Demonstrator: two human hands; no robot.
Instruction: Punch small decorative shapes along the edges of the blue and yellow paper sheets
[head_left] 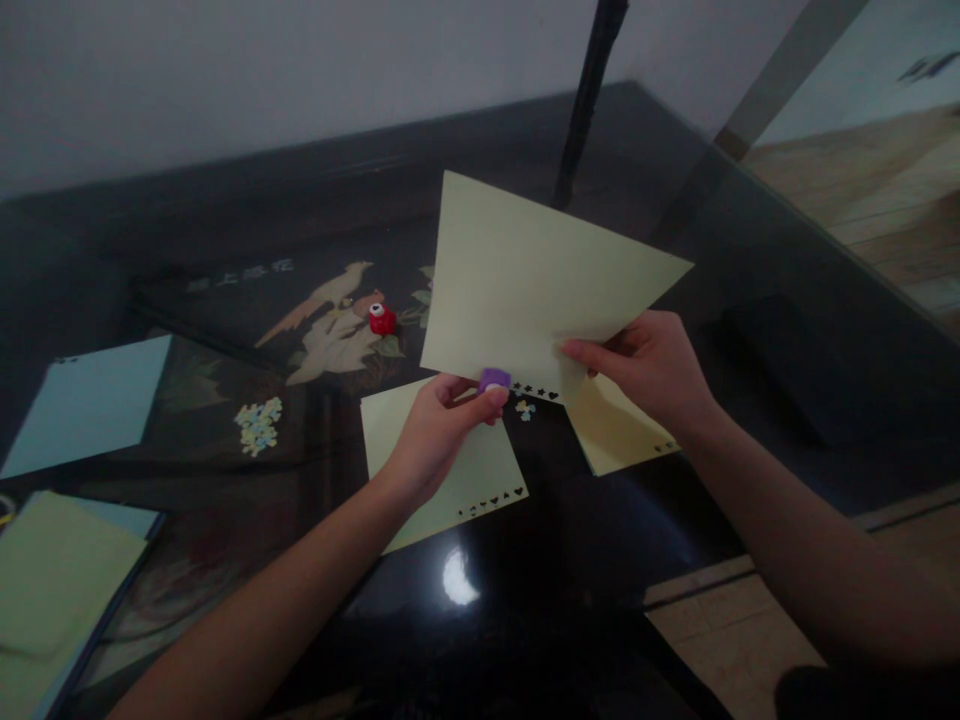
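My left hand (442, 425) is closed around a small purple craft punch (494, 379), thumb on its white button. The punch sits at the lower edge of a pale yellow sheet of paper (540, 270), beside a row of small cut-out shapes along that edge. My right hand (649, 370) pinches the same sheet near its lower right side and holds it raised and tilted. Below lie another pale yellow sheet (450, 480) with punched hearts and other shapes, and a deeper yellow sheet (615, 430), partly covered. A few tiny paper cut-outs (526, 410) rest between them.
A red punch (382, 319) stands on the dark glossy table (300, 540). Left of it are a heap of paper cut-outs (259, 426), a light blue sheet (90, 400) with punched holes, and a stack of papers (67, 580). A black pole (589, 100) rises at the back.
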